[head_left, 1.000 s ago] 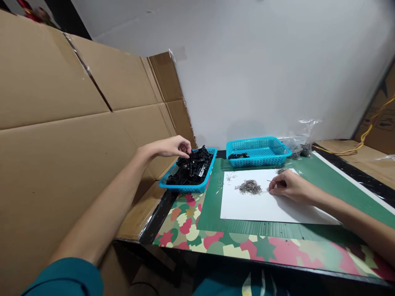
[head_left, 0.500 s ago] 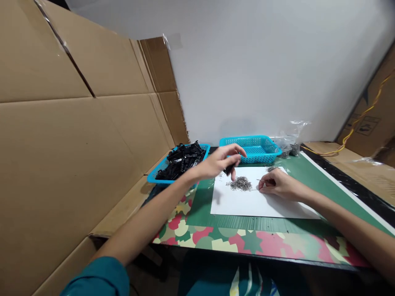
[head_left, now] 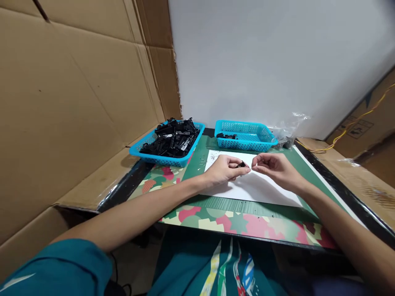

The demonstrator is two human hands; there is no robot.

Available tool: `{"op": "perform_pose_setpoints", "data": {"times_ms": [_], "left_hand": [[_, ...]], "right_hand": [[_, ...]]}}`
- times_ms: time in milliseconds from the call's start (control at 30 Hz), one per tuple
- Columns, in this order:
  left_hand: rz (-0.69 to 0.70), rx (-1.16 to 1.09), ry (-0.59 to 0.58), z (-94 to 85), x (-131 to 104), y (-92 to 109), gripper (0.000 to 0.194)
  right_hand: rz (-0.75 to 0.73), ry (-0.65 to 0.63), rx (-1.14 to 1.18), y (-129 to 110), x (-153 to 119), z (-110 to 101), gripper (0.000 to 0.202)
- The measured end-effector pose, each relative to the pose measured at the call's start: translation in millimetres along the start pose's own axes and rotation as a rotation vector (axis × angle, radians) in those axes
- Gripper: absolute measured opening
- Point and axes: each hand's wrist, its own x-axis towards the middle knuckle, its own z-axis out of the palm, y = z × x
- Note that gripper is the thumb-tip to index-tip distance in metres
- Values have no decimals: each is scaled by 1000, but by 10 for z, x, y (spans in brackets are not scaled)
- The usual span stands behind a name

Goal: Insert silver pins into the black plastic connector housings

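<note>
My left hand is closed around a small black plastic part, its end poking out between thumb and fingers. Just to the right, my right hand has thumb and fingertips pinched together close to that part. Anything in this pinch is too small to make out. Both hands are above a white sheet of paper, which they partly cover. Small metal bits show near the sheet's far left corner; the middle of the sheet is hidden behind my hands.
A blue basket at the back left is heaped with black plastic parts. Behind the sheet, a second blue basket holds a few black parts at its left end. Clear plastic bags stand beside it. Cardboard walls off the left.
My left hand has come down to meet my right hand, bringing the black part to its fingertips. The view has tilted downward. Black parts in the back basket, formerly behind my hand, now show.
</note>
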Motion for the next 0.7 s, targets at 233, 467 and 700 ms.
{"op": "perform_pose_setpoints", "data": {"times_ms": [233, 467, 700], "left_hand": [[116, 96, -3, -5, 4, -5, 33], [100, 12, 19, 9, 1, 3, 31], [63, -32, 26, -3, -1, -20, 34]], "right_hand": [[-56, 42, -96, -18, -11, 103, 37], [-115, 187, -165, -118, -40, 126, 34], [-173, 254, -284, -190, -39, 167, 35]]}}
